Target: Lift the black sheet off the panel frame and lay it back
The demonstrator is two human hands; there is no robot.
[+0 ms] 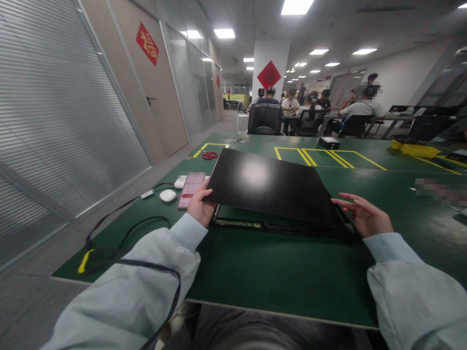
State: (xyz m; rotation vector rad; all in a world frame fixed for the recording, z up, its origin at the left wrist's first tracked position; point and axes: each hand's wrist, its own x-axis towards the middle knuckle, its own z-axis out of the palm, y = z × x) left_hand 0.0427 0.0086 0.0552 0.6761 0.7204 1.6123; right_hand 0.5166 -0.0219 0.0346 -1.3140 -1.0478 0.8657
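Head view: black panel (270, 187), long axis left-right, dipping rightward; left hand (200, 206) pinching left edge, right hand (370, 216) spread opposite.

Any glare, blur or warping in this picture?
In the head view, white glare sits on the black display panel; ceiling lights look pure white; the door slants, perhaps wide-angle distortion; text on the smartphone is too soft to read.

Black panel (272, 187), green table (277, 272) (yellow-lined).

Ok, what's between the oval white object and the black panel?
In the head view, the phone lies between them, then the left hand holding the black panel.
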